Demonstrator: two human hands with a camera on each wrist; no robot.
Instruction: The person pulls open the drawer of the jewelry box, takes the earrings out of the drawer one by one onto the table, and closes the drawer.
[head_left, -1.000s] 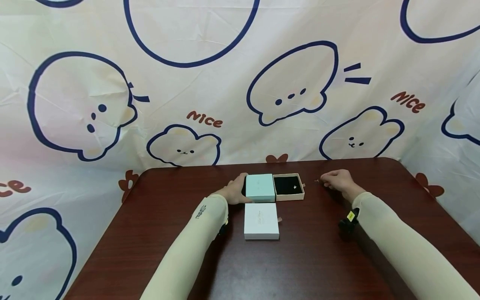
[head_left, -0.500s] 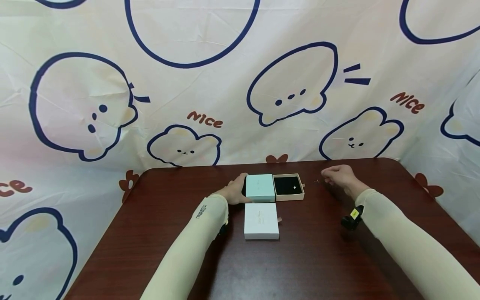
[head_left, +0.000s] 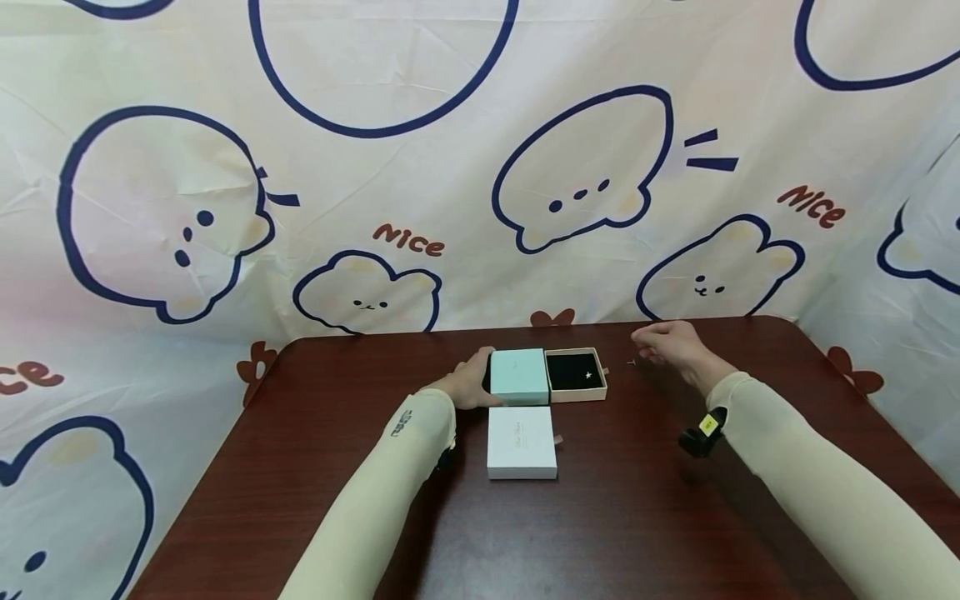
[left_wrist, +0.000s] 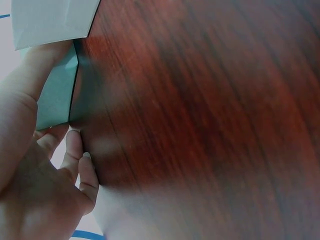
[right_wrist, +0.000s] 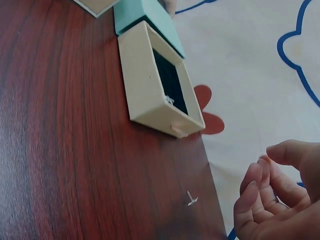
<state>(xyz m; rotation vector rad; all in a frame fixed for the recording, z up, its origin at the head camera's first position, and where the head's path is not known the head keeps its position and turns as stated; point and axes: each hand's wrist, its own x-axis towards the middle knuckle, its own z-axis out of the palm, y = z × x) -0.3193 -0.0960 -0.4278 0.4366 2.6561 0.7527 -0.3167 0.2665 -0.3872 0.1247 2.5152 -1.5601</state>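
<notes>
My left hand (head_left: 467, 383) grips a teal jewelry box sleeve (head_left: 520, 377) from its left side, thumb along the near face. Out of the sleeve's right end sticks a cream drawer (right_wrist: 137, 80) with a black lining (head_left: 573, 372). On that lining sits a small silver star-shaped stud earring (right_wrist: 169, 100). A second small stud earring (right_wrist: 191, 199) lies on the table to the right of the drawer. Beyond it my right hand (head_left: 671, 346) hovers, fingers curled and thumb tip close to the index fingertip. Anything tiny between those tips cannot be made out.
A white box (head_left: 521, 443) with a ribbon tab on its right stands just in front of the teal one. The dark red-brown table (head_left: 600, 517) ends at a far edge near both hands. A printed cloth (head_left: 465, 167) hangs behind it.
My right hand has lifted away from the earring on the table, then shifted slightly left above it. The left hand and boxes have stayed put.
</notes>
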